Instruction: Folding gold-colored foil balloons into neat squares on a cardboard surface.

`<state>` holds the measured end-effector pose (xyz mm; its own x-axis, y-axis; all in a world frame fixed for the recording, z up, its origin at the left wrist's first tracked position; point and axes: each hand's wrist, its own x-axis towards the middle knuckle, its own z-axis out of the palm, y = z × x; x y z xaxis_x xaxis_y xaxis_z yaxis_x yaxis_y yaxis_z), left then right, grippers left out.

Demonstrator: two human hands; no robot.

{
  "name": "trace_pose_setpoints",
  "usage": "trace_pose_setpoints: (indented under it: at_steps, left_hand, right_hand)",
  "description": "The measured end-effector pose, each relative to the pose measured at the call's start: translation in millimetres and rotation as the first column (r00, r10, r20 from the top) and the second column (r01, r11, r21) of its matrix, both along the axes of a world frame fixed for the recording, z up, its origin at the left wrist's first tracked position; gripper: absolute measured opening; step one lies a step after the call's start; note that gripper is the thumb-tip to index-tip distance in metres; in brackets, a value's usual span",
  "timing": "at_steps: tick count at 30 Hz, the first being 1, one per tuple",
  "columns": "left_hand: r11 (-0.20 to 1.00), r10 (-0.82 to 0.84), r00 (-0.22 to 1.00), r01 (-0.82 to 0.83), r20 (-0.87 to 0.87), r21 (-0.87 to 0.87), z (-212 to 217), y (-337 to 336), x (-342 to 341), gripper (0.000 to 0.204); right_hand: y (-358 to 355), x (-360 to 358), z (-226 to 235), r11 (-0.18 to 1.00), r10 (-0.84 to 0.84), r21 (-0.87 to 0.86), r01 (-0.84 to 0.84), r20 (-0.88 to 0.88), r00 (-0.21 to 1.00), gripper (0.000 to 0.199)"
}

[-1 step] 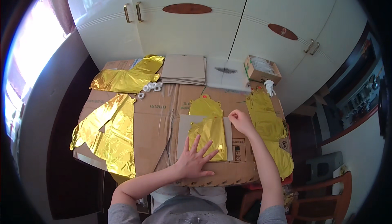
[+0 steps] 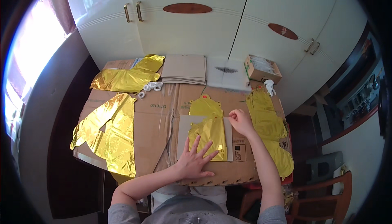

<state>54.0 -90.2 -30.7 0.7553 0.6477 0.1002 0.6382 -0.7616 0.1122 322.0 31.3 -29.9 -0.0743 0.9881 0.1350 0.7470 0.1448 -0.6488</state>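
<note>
A flat gold foil balloon [image 2: 207,132] is folded over a grey cardboard sheet [image 2: 185,123], and its far end sticks out past the sheet's far edge. My left hand [image 2: 196,163] lies with spread fingers across the near part of the foil, pressing on it and on the sheet's near edge. At the far right corner of the sheet, my right hand [image 2: 241,122] is closed, thumb and forefinger pinched at that corner. Its other fingers are curled in and partly hidden.
Other gold foil balloons lie flat at the left [image 2: 120,134], far left [image 2: 122,79] and right [image 2: 267,122]. Behind are white ribbon rolls [image 2: 153,86], stacked cardboard sheets [image 2: 183,69], a clear plastic bag [image 2: 226,75], a box [image 2: 263,69] and a white glove [image 2: 269,87]. Cardboard [image 2: 151,122] covers the table.
</note>
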Motion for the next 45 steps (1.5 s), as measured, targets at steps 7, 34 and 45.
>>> trace_pose_setpoints:
  at_steps: [7, 34, 45]
  left_hand:
    - [1.0, 0.002, 1.0, -0.002, -0.007, -0.024, 5, -16, -2, 0.084]
    - [0.999, -0.046, 0.994, 0.046, 0.098, -0.004, 0, -25, -4, 0.066]
    - [0.999, -0.04, 0.996, 0.042, 0.074, -0.022, 7, -24, 0, 0.065]
  right_hand:
    - [-7, -11, 3, 0.989, 0.128, -0.085, -0.124, 0.045, 0.991, 0.019]
    - [-28, 120, 72, 0.931, -0.363, -0.202, 0.305, -0.396, 0.843, 0.024]
    - [-81, 226, 4, 0.845, -0.533, -0.184, 0.501, -0.353, 0.769, 0.02]
